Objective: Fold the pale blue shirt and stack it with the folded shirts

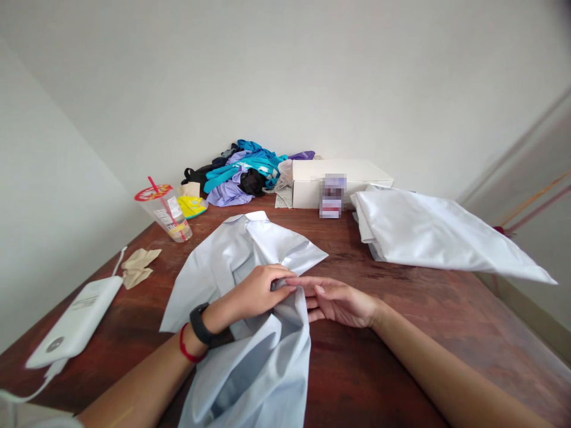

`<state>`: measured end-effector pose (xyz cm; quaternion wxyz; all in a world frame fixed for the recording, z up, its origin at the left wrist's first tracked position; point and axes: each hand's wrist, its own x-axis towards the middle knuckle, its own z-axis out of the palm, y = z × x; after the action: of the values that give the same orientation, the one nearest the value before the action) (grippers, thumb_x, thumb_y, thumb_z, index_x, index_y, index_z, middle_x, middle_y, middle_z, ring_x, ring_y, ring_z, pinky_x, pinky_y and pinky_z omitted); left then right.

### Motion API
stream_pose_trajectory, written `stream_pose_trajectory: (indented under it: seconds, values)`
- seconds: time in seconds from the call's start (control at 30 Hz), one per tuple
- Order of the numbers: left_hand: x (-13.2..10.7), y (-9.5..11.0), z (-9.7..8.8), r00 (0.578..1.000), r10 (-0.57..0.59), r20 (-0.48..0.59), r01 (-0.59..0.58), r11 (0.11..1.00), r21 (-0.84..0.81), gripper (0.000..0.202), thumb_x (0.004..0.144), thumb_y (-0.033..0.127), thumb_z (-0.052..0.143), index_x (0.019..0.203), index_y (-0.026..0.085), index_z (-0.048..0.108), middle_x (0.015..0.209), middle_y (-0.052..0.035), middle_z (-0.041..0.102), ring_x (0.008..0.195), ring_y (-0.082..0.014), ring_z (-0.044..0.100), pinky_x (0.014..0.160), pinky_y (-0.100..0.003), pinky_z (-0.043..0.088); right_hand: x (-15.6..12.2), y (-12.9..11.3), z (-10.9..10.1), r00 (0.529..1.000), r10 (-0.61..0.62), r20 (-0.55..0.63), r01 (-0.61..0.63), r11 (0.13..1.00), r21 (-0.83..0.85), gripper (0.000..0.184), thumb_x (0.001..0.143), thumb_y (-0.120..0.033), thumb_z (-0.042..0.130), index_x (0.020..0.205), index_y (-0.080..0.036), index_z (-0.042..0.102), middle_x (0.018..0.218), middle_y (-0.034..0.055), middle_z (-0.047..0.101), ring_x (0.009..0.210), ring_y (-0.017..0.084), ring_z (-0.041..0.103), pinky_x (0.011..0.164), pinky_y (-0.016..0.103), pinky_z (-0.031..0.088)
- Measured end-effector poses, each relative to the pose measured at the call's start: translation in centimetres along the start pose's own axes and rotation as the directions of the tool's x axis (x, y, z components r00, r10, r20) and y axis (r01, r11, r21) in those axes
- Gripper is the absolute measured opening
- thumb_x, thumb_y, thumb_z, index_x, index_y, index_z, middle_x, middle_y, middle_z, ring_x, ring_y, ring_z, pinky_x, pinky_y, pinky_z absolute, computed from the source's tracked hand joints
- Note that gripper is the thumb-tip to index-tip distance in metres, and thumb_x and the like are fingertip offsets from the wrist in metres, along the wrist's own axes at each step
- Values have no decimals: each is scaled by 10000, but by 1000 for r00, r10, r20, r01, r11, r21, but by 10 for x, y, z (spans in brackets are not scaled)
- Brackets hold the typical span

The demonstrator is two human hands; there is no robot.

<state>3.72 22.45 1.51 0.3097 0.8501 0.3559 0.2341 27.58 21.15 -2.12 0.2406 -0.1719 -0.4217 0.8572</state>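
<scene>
A pale blue shirt (267, 249) lies spread on the brown wooden table (401, 309), collar away from me, its lower part hanging over the near edge. My left hand (256, 292), with a black band and a red string on the wrist, is closed on a fold of the shirt near its middle. My right hand (339, 300) lies beside it with fingers stretched out, the fingertips touching the same fold of cloth.
A stack of folded white shirts (428, 238) lies at the right. A white box (339, 181) and a heap of coloured clothes (243, 172) stand at the back. A plastic cup with a red straw (165, 211), a crumpled tissue (138, 266) and a white power bank (78, 321) are at the left.
</scene>
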Motion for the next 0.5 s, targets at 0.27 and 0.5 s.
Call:
stream_pose_trajectory:
  seconds: [0.27, 0.5]
  values:
    - [2, 6, -24, 891, -301, -340, 152, 903, -402, 355, 926, 368, 638, 1183, 163, 772, 1244, -90, 752, 1163, -262, 682, 970, -348, 538, 0, -4, 0, 999, 13, 29, -13, 1000, 0, 643, 859, -516, 762, 1404, -205, 620, 1436, 176, 608, 1227, 290, 644, 1043, 452, 463]
    - [-15, 3, -87, 502, -530, -683, 113, 824, -556, 624, 964, 661, 403, 1389, 259, 619, 1318, 47, 716, 1342, -323, 563, 1164, -488, 442, 0, -8, -3, 997, -22, 71, 19, 999, 39, 635, 858, -488, 769, 1436, -302, 584, 1669, 106, 333, 1374, 339, 530, 1025, 444, 480]
